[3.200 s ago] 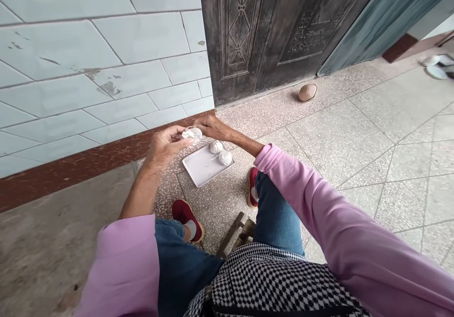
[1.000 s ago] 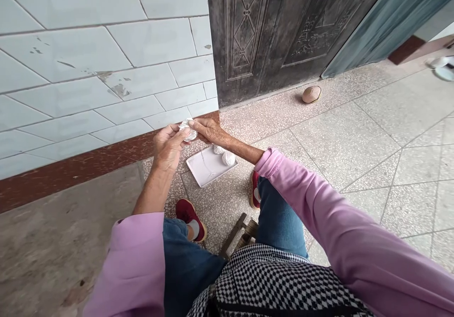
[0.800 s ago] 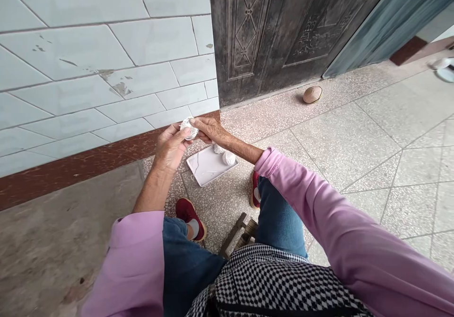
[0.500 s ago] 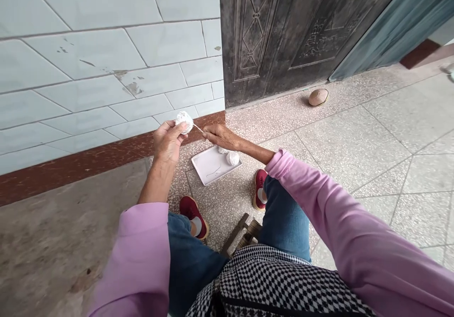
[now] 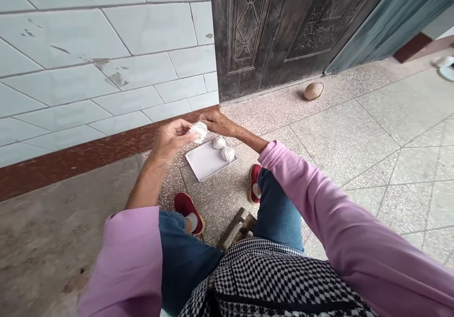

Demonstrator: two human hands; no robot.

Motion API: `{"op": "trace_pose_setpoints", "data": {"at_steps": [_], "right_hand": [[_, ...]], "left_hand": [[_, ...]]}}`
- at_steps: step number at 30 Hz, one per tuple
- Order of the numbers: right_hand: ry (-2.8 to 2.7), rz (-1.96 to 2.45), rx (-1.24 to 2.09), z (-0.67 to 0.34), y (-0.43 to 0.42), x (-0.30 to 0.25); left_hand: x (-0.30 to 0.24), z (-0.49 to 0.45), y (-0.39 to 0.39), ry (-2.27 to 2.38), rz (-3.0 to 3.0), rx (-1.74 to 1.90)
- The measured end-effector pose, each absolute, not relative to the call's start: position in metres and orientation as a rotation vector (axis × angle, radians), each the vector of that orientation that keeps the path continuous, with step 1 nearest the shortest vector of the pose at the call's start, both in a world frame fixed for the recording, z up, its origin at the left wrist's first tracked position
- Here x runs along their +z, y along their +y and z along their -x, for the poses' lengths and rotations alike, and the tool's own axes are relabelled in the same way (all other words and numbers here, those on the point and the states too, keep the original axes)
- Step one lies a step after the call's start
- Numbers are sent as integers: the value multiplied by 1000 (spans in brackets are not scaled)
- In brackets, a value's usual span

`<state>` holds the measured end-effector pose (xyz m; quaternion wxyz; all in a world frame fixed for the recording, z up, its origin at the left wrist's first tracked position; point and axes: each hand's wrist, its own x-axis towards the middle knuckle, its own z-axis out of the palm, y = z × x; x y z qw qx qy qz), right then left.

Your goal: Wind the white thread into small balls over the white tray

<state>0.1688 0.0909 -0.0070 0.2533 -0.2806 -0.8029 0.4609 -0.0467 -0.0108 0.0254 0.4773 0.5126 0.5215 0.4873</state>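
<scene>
Between the thumb and fingers of my left hand (image 5: 170, 140) is a ball of white yarn (image 5: 199, 132). My right hand (image 5: 220, 123) is closed right at the far side of that ball, its fingertips partly hidden behind it. A thin strand trails below the right hand towards the tray, so its fingers appear to pinch the yarn. Under the hands, a shallow white tray (image 5: 202, 162) lies on the floor. Two more white yarn balls, one farther back (image 5: 219, 142) and one nearer (image 5: 228, 154), sit at its right end.
A tiled wall (image 5: 149, 71) with a brown skirting rises ahead on the left, beside a dark carved door (image 5: 266, 33). A round tan object (image 5: 314, 91) lies by the door. My red shoes (image 5: 187, 210) flank the tray, and a wooden stool (image 5: 236, 227) is beneath me.
My right hand has come in from the right of the yarn ball to its far side. The ball has shifted right and slightly down, and the view has turned a little.
</scene>
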Motion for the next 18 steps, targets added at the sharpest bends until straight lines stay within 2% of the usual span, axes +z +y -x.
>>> {"op": "trace_pose_setpoints", "data": {"at_steps": [4, 7, 11, 15, 18], "right_hand": [[-2359, 610, 1337, -167, 74, -11], [-2402, 530, 1356, -165, 61, -3], [-2294, 499, 1374, -166, 65, 6], [-2109, 532, 1322, -168, 86, 0], [-2074, 652, 1306, -169, 96, -9]], "left_hand": [[21, 70, 5, 1365, -1109, 1442], [11, 82, 14, 1484, -1170, 1457], [3, 78, 10, 1657, -1401, 1287], [9, 60, -2, 1436, -1502, 1025], [17, 52, -7, 1277, -1403, 992]]}}
